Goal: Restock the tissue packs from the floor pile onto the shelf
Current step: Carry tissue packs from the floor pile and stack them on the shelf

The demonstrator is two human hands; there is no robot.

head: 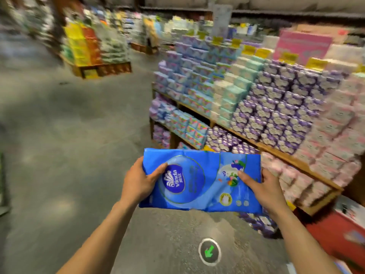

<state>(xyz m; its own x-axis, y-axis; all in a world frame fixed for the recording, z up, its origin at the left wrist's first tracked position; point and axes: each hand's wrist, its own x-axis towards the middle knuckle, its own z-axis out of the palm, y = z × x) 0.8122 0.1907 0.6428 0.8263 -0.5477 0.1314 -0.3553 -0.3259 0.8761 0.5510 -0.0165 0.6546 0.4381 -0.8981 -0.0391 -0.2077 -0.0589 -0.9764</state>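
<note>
The shelf (256,143) fills the right half of the frame, its wooden tiers packed tight with purple, teal, pink and pale blue packs, blurred so no clear gap shows; a bad outcome from here would be pushing the new pack into a full row and knocking neighbours off the sloped stacks. The grey floor (69,155) takes the left half and runs under the arms, open except for a round green arrow mark (209,253) at lower centre. A yellow and orange pallet stack (87,48) stands in the upper left, well apart and no obstacle. A red bin (335,232) sits at the lower right edge, near the shelf foot, and could catch a step taken that way. Some purple packs (260,224) lie on the floor just under the right wrist, likely the pile, and could be trodden on. The blue pack (201,180) is at centre, held flat in the air in front of the shelf's lower tiers, not touching them. Its film is loose and creased, so it may sag or slip if one side lets go. The left hand (142,178) clamps its left end, thumb on top; the right hand (262,186) pinches the right end likewise, each grip closed on the pack.
</note>
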